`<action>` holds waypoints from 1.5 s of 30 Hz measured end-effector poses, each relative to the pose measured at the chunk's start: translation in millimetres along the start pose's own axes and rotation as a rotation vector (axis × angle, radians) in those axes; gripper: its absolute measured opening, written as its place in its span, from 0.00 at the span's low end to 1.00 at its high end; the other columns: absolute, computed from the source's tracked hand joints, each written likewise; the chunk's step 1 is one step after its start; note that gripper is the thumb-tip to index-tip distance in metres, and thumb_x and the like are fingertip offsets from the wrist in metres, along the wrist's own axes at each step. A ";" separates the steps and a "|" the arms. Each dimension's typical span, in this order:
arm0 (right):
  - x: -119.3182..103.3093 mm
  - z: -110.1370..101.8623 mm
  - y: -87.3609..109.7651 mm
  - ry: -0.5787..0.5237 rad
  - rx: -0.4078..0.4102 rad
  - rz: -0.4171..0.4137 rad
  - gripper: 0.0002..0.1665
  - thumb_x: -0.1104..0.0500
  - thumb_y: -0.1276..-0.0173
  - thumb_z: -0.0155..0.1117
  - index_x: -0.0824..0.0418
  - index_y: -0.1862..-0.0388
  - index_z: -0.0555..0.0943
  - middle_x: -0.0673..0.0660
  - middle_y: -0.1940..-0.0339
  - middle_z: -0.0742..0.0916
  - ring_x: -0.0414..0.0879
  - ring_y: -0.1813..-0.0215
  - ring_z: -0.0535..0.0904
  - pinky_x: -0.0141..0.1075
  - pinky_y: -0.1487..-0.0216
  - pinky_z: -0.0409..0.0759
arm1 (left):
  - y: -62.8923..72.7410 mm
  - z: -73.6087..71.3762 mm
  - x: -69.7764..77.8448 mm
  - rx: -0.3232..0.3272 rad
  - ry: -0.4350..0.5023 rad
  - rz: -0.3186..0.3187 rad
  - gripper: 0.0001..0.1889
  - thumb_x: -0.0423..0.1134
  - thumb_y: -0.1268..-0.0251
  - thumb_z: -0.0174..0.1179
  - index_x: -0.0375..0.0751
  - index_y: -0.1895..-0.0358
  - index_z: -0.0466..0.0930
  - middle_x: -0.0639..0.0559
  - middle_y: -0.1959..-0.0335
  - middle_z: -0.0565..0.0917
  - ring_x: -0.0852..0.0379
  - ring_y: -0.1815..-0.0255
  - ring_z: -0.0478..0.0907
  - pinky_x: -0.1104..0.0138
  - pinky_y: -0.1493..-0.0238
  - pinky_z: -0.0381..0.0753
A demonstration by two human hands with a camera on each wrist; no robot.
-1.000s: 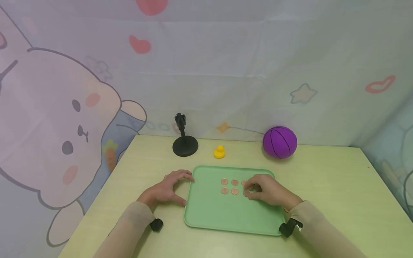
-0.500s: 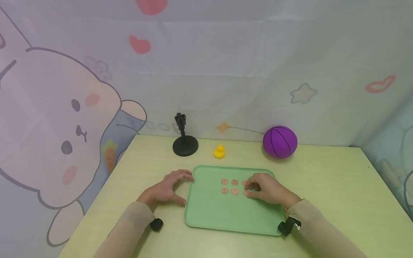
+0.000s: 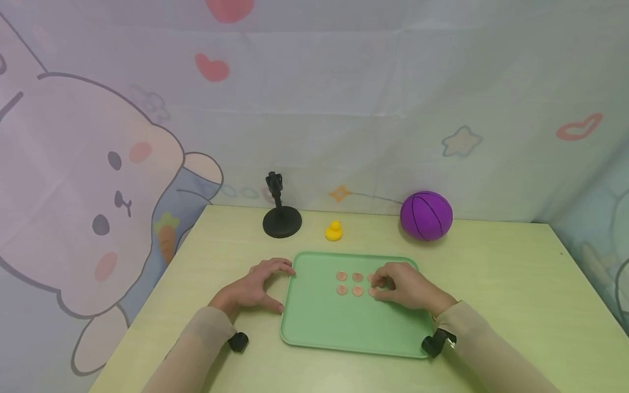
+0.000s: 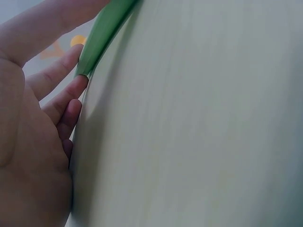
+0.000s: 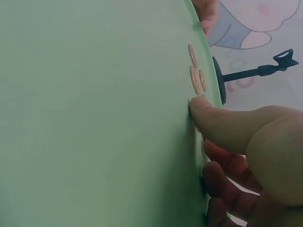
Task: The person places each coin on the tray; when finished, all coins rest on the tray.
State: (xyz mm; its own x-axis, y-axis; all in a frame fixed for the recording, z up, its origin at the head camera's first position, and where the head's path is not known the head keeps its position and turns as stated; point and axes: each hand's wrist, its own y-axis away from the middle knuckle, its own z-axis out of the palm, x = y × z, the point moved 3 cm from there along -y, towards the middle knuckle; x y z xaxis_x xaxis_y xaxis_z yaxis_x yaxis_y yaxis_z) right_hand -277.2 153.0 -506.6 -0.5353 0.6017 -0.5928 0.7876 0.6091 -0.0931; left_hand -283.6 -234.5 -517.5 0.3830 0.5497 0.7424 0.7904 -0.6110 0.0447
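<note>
Several copper coins [image 3: 357, 291] lie flat in two rows on a green tray [image 3: 334, 322]. My right hand [image 3: 408, 286] is over the right end of the rows, its thumb and fingertips pinching the lower right coin [image 3: 372, 292] against the tray. In the right wrist view, the thumb [image 5: 227, 120] hides most of that coin, and the other fingers are curled. My left hand [image 3: 253, 286] rests at the tray's left edge with thumb and fingers spread. Fingertips [image 4: 81, 81] touch the green rim [image 4: 102, 38] in the left wrist view.
Behind the tray stand a black stand with a round base [image 3: 282, 222], a yellow rubber duck [image 3: 334, 232] and a purple ball [image 3: 426, 216]. A printed cloth [image 3: 314, 136] hangs at the table's back edge.
My right hand has slid slightly left, bringing the lower right coin a little nearer to the coin beside it. The left hand and the tray stay in place.
</note>
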 end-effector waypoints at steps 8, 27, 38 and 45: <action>7.1 -15.0 9.1 -0.065 0.011 0.029 0.12 0.52 0.32 0.78 0.54 0.53 0.89 0.45 0.60 0.88 0.37 0.62 0.81 0.35 0.56 0.83 | -0.4 0.3 -0.6 -0.002 -0.001 -0.005 0.40 0.49 0.56 0.84 0.53 0.34 0.78 0.48 0.23 0.68 0.39 0.21 0.56 0.36 0.24 0.45; 50.2 -59.9 64.0 -0.045 0.073 0.086 0.05 0.58 0.28 0.73 0.55 0.56 0.88 0.43 0.65 0.85 0.35 0.64 0.81 0.33 0.61 0.83 | 0.6 0.3 -1.7 0.000 -0.006 -0.014 0.40 0.49 0.55 0.84 0.55 0.35 0.78 0.50 0.23 0.68 0.40 0.21 0.56 0.36 0.25 0.46; 63.8 -64.0 93.9 -0.099 -0.057 0.084 0.06 0.58 0.32 0.76 0.53 0.57 0.87 0.43 0.65 0.86 0.34 0.65 0.78 0.32 0.63 0.80 | 0.6 0.6 -0.4 -0.002 -0.002 -0.019 0.40 0.49 0.56 0.84 0.55 0.35 0.78 0.50 0.23 0.68 0.40 0.22 0.57 0.35 0.25 0.47; 63.7 -57.9 100.1 -0.108 -0.140 0.126 0.15 0.47 0.39 0.82 0.49 0.59 0.85 0.45 0.62 0.84 0.36 0.61 0.75 0.30 0.59 0.76 | 0.0 0.6 -1.6 0.001 -0.003 -0.008 0.40 0.50 0.56 0.84 0.55 0.35 0.78 0.50 0.24 0.68 0.40 0.22 0.56 0.35 0.25 0.47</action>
State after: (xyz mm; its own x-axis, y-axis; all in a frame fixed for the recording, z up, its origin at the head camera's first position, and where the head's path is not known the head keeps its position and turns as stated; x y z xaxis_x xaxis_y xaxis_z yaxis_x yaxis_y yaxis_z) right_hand -250.1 282.2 -507.3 -0.3938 0.6235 -0.6754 0.7921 0.6030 0.0947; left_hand -283.9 -235.0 -519.1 0.3782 0.5562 0.7400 0.7939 -0.6061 0.0498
